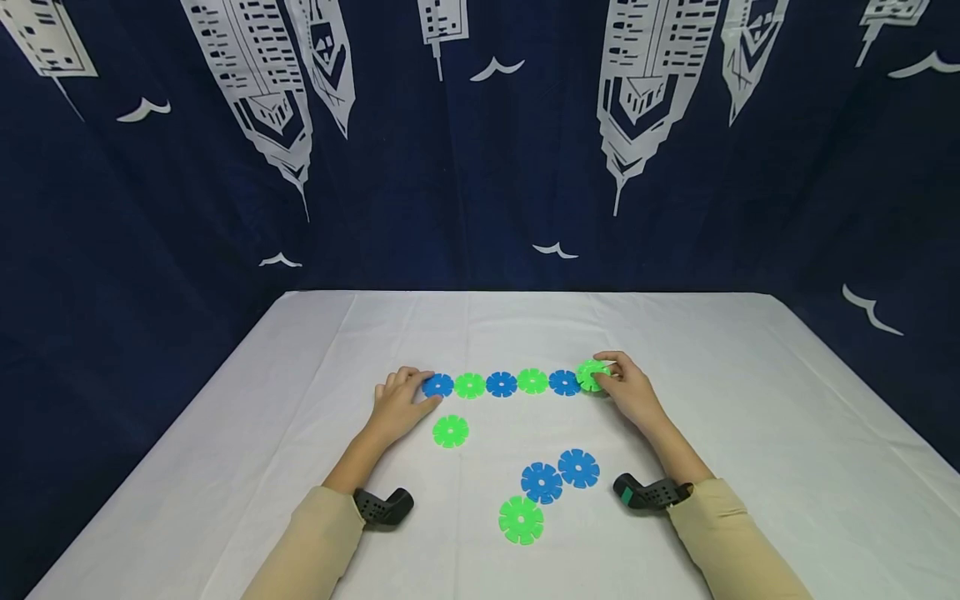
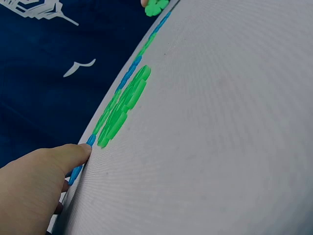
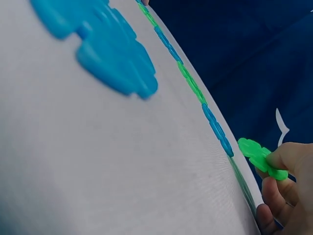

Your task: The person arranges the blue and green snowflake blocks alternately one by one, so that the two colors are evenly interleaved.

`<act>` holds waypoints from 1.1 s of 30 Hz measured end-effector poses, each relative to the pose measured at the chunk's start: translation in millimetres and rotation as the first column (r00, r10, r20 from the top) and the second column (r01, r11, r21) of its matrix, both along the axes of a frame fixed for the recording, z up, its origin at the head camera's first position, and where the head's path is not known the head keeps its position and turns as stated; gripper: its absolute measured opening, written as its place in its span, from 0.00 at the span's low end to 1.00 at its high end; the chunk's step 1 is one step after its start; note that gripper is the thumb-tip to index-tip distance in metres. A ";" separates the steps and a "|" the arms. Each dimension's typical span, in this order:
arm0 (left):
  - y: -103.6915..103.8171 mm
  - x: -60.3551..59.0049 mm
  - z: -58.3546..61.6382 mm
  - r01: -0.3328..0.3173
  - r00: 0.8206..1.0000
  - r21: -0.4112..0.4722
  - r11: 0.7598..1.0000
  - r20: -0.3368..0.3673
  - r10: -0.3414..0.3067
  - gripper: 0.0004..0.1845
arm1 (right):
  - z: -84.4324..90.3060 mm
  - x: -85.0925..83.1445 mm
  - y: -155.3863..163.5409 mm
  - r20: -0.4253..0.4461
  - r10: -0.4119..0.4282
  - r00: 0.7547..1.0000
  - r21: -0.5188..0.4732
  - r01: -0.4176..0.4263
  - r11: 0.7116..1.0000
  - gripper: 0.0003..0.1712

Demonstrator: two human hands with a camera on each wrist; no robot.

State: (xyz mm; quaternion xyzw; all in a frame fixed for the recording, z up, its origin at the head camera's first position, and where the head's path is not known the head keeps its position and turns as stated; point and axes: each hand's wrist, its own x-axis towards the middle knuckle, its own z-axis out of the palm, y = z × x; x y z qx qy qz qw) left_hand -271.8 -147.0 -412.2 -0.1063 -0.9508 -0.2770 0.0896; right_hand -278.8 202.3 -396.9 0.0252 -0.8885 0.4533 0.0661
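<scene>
A row of interlocking plastic discs with notched rims, alternating blue and green, runs across the table in the head view. My left hand (image 1: pixel 396 406) is at its left end, with thumb and index finger at opposite edges of a blue disc (image 1: pixel 438 385) lying flat. At the right end my right hand (image 1: pixel 628 388) pinches a green disc (image 1: pixel 591 376) between thumb and fingers. This green disc (image 3: pixel 258 157) is tilted and raised above the cloth in the right wrist view, its shadow below. Beside it in the row lies another blue disc (image 1: pixel 564 382).
Nearer than the row, a loose green disc (image 1: pixel 451 432) lies close to the left hand. Two blue discs (image 1: pixel 542 482) and a green disc (image 1: pixel 521 520) lie grouped at the front. White cloth (image 1: pixel 750 400) covers the table; a dark blue patterned curtain (image 1: pixel 465 183) hangs behind.
</scene>
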 end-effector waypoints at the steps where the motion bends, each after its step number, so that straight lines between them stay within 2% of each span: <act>1: 0.1 0.0 -0.1 -0.001 1.000 -0.002 1.000 0.001 0.001 0.27 | -0.9 -0.3 0.6 -0.003 -0.009 1.000 0.004 0.009 1.000 0.21; 7: 0.3 0.5 -0.2 -0.004 1.000 0.000 1.000 -0.003 0.004 0.27 | -7.3 -2.0 3.3 -0.044 -0.064 0.997 0.071 0.067 0.995 0.19; 14: 0.9 1.2 -0.4 -0.007 1.000 -0.002 1.000 -0.003 0.007 0.27 | -11.4 -0.7 4.0 -0.114 -0.062 0.992 0.159 0.080 0.984 0.16; 20: 1.9 1.7 0.5 -0.008 1.000 -0.003 1.000 0.005 0.008 0.27 | -11.7 2.4 3.4 -0.088 -0.057 0.994 0.217 0.075 0.973 0.14; 33: 0.9 1.1 -0.5 -0.005 1.000 -0.001 1.000 -0.003 0.005 0.27 | -10.9 4.6 1.6 -0.072 -0.062 0.995 0.245 0.078 0.966 0.13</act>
